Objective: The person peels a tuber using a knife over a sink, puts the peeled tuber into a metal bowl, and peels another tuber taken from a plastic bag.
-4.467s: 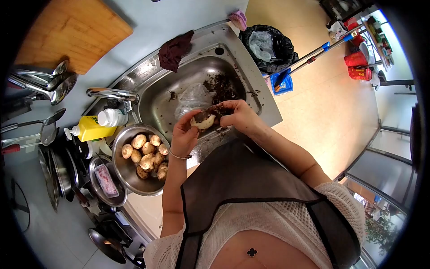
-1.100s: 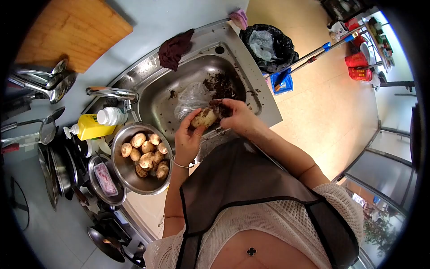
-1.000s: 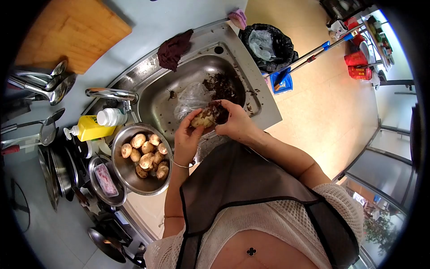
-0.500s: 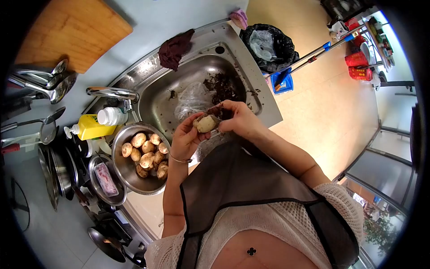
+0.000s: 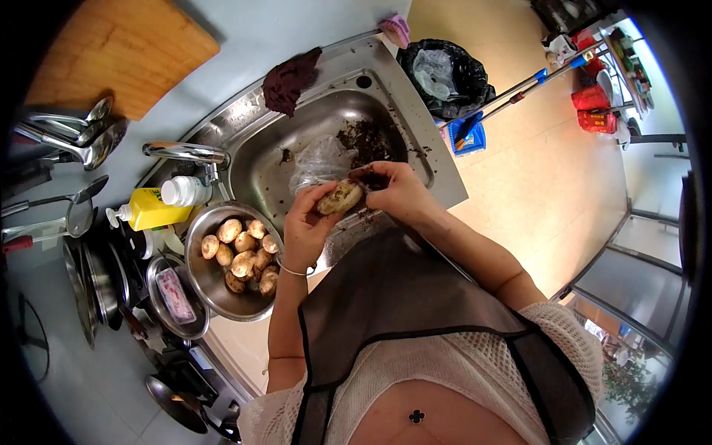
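Note:
My left hand is closed around a potato, pale with brown dirty patches, above the near edge of the sink. Close against the potato's right end is my right hand, its fingers bent together. Something dark brown shows at those fingers, too small and covered to name. Beyond both hands, a crumpled clear plastic bag lies in the sink beside dark wet scraps. Several unpeeled potatoes rest in a steel bowl left of my left hand.
A chrome faucet, a yellow pump bottle and a white bottle stand left of the sink. A dark red cloth hangs over its far rim. Right of it are a black-lined bin and a blue dustpan.
The potato has turned in my left hand and tilted, now showing a browner, patchy side. My right hand has shifted slightly and its fingers have curled.

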Tool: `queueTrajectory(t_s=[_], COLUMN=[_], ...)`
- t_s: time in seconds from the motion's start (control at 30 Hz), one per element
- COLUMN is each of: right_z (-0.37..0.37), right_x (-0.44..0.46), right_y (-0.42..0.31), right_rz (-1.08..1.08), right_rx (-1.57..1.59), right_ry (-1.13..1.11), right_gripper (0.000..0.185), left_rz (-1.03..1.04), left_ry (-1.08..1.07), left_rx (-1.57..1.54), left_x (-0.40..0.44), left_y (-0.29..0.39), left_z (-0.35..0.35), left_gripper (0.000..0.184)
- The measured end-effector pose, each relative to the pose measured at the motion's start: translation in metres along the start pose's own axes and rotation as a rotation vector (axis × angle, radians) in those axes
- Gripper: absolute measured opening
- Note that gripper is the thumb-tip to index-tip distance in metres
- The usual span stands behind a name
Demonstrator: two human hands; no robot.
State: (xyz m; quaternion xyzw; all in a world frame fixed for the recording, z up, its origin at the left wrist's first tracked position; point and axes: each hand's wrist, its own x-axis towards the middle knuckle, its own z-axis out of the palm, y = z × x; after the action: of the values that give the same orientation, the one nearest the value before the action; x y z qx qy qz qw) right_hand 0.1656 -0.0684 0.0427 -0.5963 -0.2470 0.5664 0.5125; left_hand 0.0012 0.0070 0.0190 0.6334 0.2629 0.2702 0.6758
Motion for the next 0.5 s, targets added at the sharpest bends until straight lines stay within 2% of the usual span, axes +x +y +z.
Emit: queueTrajectory(t_s=[0.17, 0.23, 0.27, 0.33, 0.37, 0.47, 0.5], right_z=[0.003, 0.019, 0.017, 0.008, 0.001, -0.006, -0.006], right_x=[0.005, -0.001, -0.001, 0.000, -0.002, 0.004, 0.003], right_y=[0.015, 0.015, 0.014, 0.006, -0.007, 0.002, 0.001], right_rz=[-0.020, -0.300, -0.300, -0.252, 0.012, 0.051, 0.071], right_rx=[0.111, -0.178, -0.178, -0.144, 0.102, 0.132, 0.119], right_ry=[0.008, 0.172, 0.175, 0.096, 0.001, -0.036, -0.041], right_gripper=[0.037, 0.044, 0.044, 0.035, 0.035, 0.035, 0.040], left_rz=[-0.012, -0.007, -0.002, 0.021, 0.042, 0.005, 0.004], left_ry=[0.036, 0.054, 0.072, 0.047, 0.025, 0.049, 0.048], left_rx=[-0.036, 0.075, 0.185, 0.134, 0.083, 0.113, 0.113], left_x=[0.000, 0.000, 0.000, -0.001, -0.002, -0.004, -0.003], left_y=[-0.002, 0.006, 0.008, 0.002, -0.001, -0.002, 0.000], left_z=[0.002, 0.007, 0.008, 0.003, 0.001, 0.002, 0.004], left_gripper=[0.039, 0.039, 0.039, 0.038, 0.038, 0.038, 0.038])
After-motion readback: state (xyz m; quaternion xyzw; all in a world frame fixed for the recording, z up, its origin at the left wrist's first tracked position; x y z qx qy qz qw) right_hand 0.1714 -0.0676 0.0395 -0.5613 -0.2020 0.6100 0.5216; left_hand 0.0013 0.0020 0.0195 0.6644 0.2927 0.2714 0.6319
